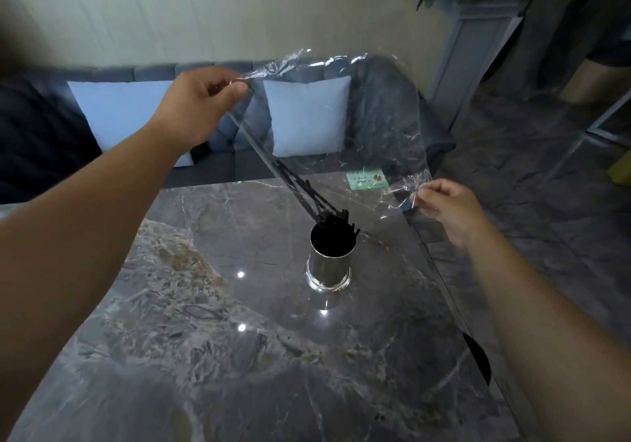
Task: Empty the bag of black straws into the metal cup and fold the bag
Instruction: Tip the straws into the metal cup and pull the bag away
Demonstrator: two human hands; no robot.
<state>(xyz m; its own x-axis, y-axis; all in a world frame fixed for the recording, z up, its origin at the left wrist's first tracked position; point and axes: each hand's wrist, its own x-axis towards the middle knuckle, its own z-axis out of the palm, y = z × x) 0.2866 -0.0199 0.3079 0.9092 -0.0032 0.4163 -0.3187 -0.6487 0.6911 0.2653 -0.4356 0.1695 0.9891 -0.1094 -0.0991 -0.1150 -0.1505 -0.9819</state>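
Black straws (309,194) slide into the metal cup (330,262) below our fingers; our left hand (201,106) and right hand (450,207) each pinch the clear bag (341,117).

two bare forearms, no sleeves; left hand (201,106), right hand (450,207) ungloved, ringless.

Black straws (309,199), grey-veined marble table (239,356)
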